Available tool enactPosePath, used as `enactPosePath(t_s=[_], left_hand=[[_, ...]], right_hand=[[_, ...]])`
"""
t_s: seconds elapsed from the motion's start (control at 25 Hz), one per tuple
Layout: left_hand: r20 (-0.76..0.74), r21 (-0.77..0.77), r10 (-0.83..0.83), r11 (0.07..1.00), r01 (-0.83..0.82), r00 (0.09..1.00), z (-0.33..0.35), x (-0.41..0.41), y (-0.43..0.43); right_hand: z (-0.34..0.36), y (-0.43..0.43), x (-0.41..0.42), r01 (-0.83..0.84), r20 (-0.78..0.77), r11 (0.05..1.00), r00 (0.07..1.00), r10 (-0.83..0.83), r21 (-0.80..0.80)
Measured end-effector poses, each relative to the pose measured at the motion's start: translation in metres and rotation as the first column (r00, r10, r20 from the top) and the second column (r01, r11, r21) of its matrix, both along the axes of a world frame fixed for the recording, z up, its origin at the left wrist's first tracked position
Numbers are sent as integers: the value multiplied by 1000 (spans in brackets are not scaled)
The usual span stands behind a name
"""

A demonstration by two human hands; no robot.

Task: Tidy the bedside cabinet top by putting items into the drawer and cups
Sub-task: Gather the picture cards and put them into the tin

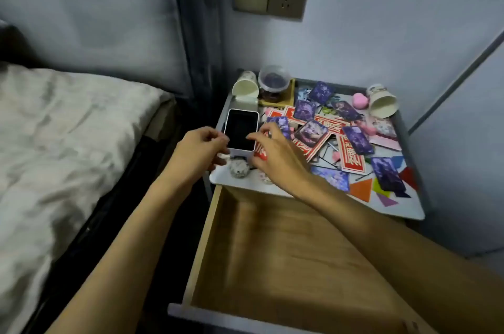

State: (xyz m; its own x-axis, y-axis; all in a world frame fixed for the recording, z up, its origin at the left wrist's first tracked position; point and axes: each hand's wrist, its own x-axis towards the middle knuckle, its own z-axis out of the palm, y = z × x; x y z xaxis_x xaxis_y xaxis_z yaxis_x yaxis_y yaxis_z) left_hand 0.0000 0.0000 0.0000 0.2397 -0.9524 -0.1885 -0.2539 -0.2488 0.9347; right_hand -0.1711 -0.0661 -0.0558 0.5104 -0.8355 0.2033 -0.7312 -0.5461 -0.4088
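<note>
Curled fingers (215, 137) of the left hand (200, 149) and right hand (275, 155) pinch the white box (242, 130) at nine o'clock on the cabinet top (406, 209). At six o'clock the open drawer (272, 251) holds nothing visible. Cards (311, 130) lie scattered and the paper cups (383, 104) are tipped at twelve and two, so the tidying looks barely begun.

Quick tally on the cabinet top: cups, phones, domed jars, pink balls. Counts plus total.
cups: 2
phone: 1
domed jar: 1
pink ball: 1
total: 5
</note>
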Motion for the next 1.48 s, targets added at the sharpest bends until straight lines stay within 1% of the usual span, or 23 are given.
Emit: enactPosePath(t_s=[0.08,0.16,0.28,0.36,0.4,0.48,0.56,0.64,0.68,0.72,0.76,0.8,0.84,0.88,0.92,0.96,1.0,1.04,1.16,1.24,1.32,1.4,1.48], left_hand=[[-112,-14,115,993,-117,987,-4,5,-14],[-164,7,202,979,-203,966,-7,1,-22],[-120,-6,233,972,-235,965,-14,-8,-28],[-40,1,229,973,-229,973,-16,-11,-31],[-64,20,241,970,-241,968,-16,-10,-33],[-183,50,255,967,-250,950,-13,-10,-37],[-301,98,258,966,-240,918,-11,-12,-40],[-404,115,274,962,-249,873,-11,-17,-42],[-429,125,297,955,-270,853,-10,-18,-43],[-447,136,331,943,-302,831,-8,-17,-43],[-463,146,369,929,-341,806,-5,-13,-45],[-480,151,400,914,-376,781,-3,-9,-46],[-509,148,413,906,-396,755,-1,-6,-47],[-539,145,414,903,-404,734,2,-5,-48],[-562,146,411,904,-403,718,4,-4,-47],[-580,152,406,905,-396,706,5,-5,-47],[-594,164,405,907,-388,696,6,-6,-47],[-609,175,401,909,-377,684,7,-7,-48],[-613,193,394,915,-354,685,6,-8,-52],[-601,203,393,917,-342,696,4,-9,-54],[-598,211,385,922,-325,703,2,-11,-55],[-604,212,366,930,-300,708,0,-12,-55],[-604,211,350,936,-280,715,0,-13,-56]], right_hand=[[-5,-14,9,25,-27,996,999,-28,-85],[-12,-19,11,15,-90,992,996,-27,-127],[-17,-19,13,-57,-95,982,995,40,-183],[-11,-21,11,-84,-49,972,996,75,-222],[-4,-19,8,-88,-10,969,996,88,-230],[14,-13,-1,-106,78,966,989,127,-237],[29,-3,-9,-181,118,959,970,210,-219],[37,6,-15,-278,148,946,942,302,-165],[40,6,-18,-279,200,954,934,296,-110],[43,3,-20,-214,272,976,938,216,-38],[45,-8,-22,-86,330,996,941,71,32],[44,-24,-25,82,325,993,940,-107,89],[41,-43,-28,247,214,962,940,-267,116],[36,-60,-30,358,22,927,932,-362,112],[29,-73,-29,409,-160,907,906,-391,99],[22,-83,-25,433,-288,896,874,-392,95],[16,-89,-20,452,-352,886,850,-392,103],[13,-92,-15,476,-373,872,835,-406,116],[18,-96,0,527,-381,840,808,-449,127],[24,-98,6,546,-360,817,812,-461,186],[28,-99,5,536,-286,804,837,-466,258],[29,-100,-2,500,-171,804,866,-470,322],[32,-101,-12,451,-58,822,885,-462,347]])
